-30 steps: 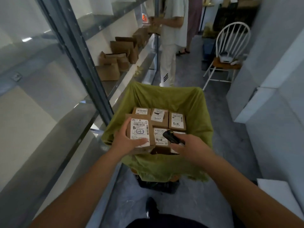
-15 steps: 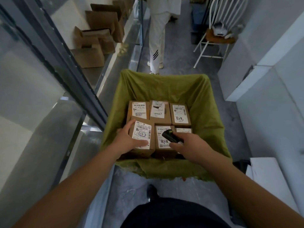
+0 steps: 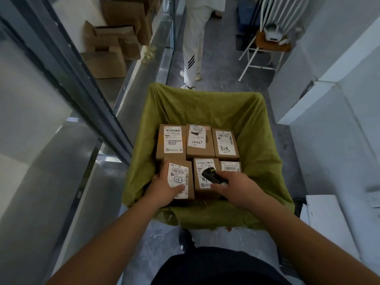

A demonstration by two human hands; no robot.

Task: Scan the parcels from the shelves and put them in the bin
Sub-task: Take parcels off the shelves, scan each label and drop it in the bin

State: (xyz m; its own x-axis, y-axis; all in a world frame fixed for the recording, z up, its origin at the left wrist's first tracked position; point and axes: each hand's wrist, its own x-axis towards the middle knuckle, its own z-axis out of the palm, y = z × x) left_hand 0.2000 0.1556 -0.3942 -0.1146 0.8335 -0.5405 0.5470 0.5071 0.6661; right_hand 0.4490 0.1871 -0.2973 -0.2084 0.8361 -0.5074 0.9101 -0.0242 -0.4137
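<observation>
A bin lined with olive-green cloth (image 3: pixel 257 128) stands on the floor in front of me. Several brown cardboard parcels with white labels (image 3: pixel 200 140) lie flat inside it in two rows. My left hand (image 3: pixel 164 188) grips a labelled parcel (image 3: pixel 182 177) at the near left corner of the bin, level with the other parcels. My right hand (image 3: pixel 236 188) holds a small black barcode scanner (image 3: pixel 212 176) over the near middle parcel (image 3: pixel 202 167).
Metal shelving (image 3: pixel 115 87) runs along the left with several brown boxes (image 3: pixel 107 60) on it. A person in white trousers (image 3: pixel 193 48) stands just beyond the bin. A white chair (image 3: pixel 267 44) holds a device at the right. White blocks (image 3: pixel 329 124) line the right.
My left hand has lowered the parcel down into the bin's near left corner. The view has tilted down and closer. My right hand keeps the scanner.
</observation>
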